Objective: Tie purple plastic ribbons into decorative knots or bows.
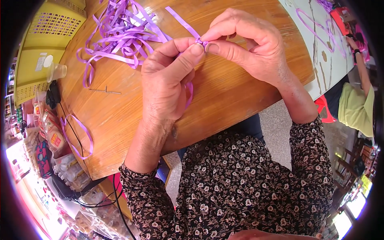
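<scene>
Over the wooden table, my left hand (170,74) and my right hand (252,46) meet at a small knotted part of a purple ribbon (183,22). The left thumb and forefinger pinch the knot from the left. On the other side the right thumb and forefinger press close against it. One flat ribbon end sticks up and to the left from the knot, and another loop hangs below the left palm. A tangled heap of purple ribbons (122,38) lies just beyond my left hand. Part of the knot is hidden by my fingertips.
A yellow perforated basket (56,24) stands at the far left, with a clear plastic cup (59,71) nearby. A thin metal rod tool (105,91) and a loose ribbon loop (90,138) lie on the wooden table (224,100). Another person's arm (362,68) reaches over a white table (316,48).
</scene>
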`<action>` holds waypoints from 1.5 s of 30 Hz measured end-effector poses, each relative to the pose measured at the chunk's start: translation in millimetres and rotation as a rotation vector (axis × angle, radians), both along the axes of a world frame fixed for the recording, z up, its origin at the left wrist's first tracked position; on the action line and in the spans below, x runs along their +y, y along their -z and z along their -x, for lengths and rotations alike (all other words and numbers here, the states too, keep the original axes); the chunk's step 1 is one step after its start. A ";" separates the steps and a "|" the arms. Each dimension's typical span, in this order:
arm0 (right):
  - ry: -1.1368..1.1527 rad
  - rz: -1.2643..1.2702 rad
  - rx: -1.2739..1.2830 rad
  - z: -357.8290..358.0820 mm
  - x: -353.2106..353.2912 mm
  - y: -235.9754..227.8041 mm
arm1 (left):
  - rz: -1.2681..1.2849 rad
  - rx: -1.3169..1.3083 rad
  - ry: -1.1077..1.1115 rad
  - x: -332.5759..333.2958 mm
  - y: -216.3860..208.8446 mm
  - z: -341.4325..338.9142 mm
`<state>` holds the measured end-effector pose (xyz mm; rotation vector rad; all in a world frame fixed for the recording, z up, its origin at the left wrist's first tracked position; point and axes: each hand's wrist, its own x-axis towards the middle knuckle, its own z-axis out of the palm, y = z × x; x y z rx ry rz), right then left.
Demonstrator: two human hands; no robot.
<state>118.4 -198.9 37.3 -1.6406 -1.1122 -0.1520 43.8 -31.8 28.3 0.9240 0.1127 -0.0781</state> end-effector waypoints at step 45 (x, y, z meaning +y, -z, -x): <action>0.057 0.050 -0.117 -7.3 -9.6 -0.7 | -0.098 0.071 -0.065 -1.1 -8.0 -0.2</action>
